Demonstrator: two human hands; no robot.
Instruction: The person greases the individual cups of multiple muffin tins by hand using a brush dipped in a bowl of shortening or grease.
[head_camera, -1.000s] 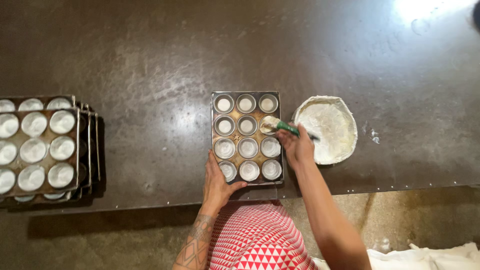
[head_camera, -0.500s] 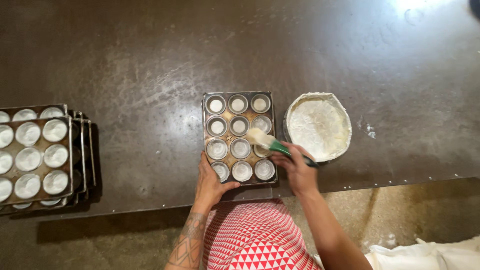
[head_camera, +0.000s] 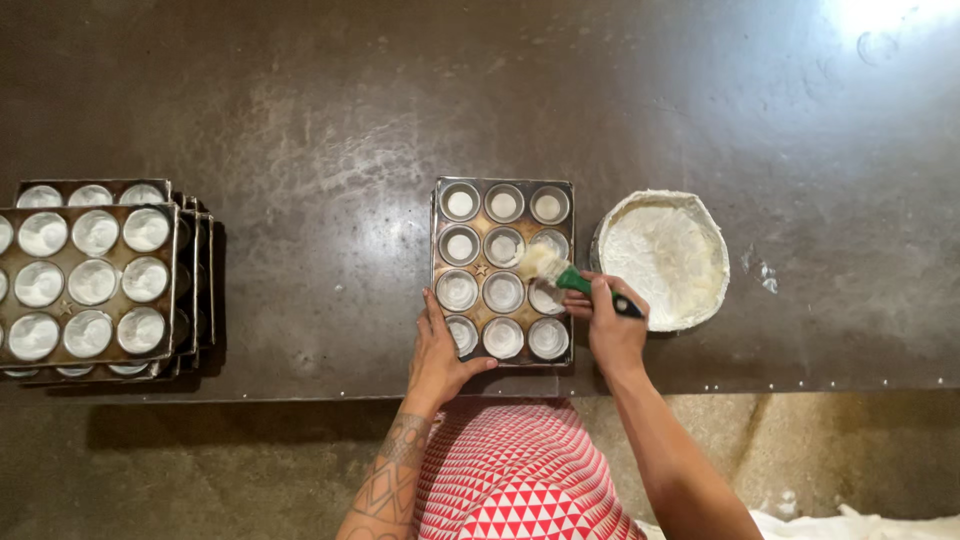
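We look straight down on a dark, scuffed table (head_camera: 300, 120) with a muffin tin (head_camera: 503, 271) lying near its front edge, twelve round cups in three columns and four rows, all showing pale insides. Our left hand (head_camera: 440, 350) rests flat on the tin's near left corner, fingers spread and open over the rim, thumb pointing right along the front edge; it grips nothing, only presses on the tin. Our right hand (head_camera: 612, 325) is closed around a brush (head_camera: 570, 278) with a green and black handle, and the pale bristles sit over the right column of cups, at the second or third row; we cannot tell whether the bristles touch the metal. The two hands are well apart, one at each side of the tin's near end. Just beside the tin, on its right, stands a round bowl (head_camera: 665, 258) with a crusted white rim and white stuff inside; the right hand's knuckles lie close to its near left edge, and the brush handle's tip reaches over its rim. Far to the left, well apart from the tin, sits a stack of tins (head_camera: 95, 275), the top one showing the same pale cups, the lower ones sticking out at the right side. A few white smears mark the table right of the bowl. Below the table edge we see a red and white patterned garment (head_camera: 520, 470).
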